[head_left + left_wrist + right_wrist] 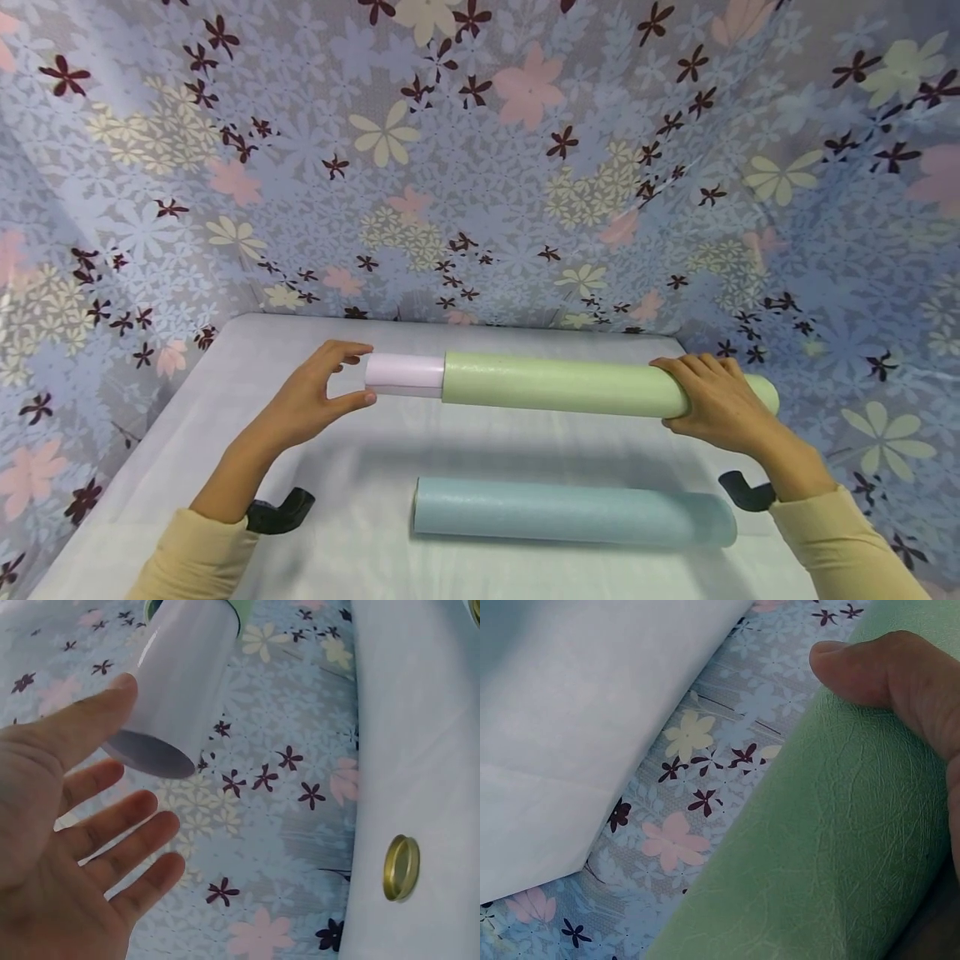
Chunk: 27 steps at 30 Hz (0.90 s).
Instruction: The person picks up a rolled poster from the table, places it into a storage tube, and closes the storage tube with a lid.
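A pale lilac-white tube (405, 372) sticks out of the left end of a light green tube (555, 383). My right hand (716, 404) grips the green tube near its right end, holding it level above the table; in the right wrist view the thumb (855, 671) lies along its textured surface. At the pale tube's free end is my left hand (303, 400), thumb below and fingers above in the head view. In the left wrist view the thumb tip overlaps the side of the pale tube (180, 682), and the other fingers (135, 844) are spread loosely, holding nothing.
A light blue tube (570, 512) lies on the white-covered table (337, 558), in front of the held tubes. A gold ring-shaped piece (401, 868) sits on the white cover in the left wrist view. Flower-patterned cloth (480, 167) hangs behind the table.
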Motion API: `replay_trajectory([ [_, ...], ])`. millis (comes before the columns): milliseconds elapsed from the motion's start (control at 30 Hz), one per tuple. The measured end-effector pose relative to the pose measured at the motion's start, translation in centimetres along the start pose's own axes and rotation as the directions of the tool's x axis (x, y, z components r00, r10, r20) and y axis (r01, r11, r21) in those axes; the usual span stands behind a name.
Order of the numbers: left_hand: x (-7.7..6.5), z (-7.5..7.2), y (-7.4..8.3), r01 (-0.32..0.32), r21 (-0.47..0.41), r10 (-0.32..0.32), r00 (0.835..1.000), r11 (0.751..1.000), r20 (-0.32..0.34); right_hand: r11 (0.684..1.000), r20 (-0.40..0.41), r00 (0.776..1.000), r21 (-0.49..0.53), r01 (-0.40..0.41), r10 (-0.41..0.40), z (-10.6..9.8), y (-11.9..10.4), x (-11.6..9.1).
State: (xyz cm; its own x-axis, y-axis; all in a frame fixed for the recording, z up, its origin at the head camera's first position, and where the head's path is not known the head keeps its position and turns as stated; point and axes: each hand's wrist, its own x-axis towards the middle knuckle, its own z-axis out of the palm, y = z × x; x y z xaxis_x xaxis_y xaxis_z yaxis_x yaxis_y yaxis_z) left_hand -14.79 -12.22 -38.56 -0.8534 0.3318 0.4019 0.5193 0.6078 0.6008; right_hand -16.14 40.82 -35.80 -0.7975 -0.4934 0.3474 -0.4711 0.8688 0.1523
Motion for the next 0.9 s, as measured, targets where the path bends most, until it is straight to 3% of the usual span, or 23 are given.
replay_trajectory([
  [267,-0.5,0.1,-0.9,-0.013,-0.133,0.014,1.0,0.991,0.003,1.0,-0.004,1.0,-0.008,0.01,-0.01,0.0,0.0,0.0],
  [567,-0.8,0.1,-1.4,-0.04,-0.197,0.041,0.999,0.98,0.001,1.0,-0.007,1.0,-0.005,0.008,-0.008,0.1,-0.1,-0.2],
  [900,-0.8,0.3,-1.6,-0.014,-0.242,0.02,1.0,0.97,0.023,1.0,-0.007,1.0,-0.006,0.004,-0.004,0.3,-0.3,-0.4],
])
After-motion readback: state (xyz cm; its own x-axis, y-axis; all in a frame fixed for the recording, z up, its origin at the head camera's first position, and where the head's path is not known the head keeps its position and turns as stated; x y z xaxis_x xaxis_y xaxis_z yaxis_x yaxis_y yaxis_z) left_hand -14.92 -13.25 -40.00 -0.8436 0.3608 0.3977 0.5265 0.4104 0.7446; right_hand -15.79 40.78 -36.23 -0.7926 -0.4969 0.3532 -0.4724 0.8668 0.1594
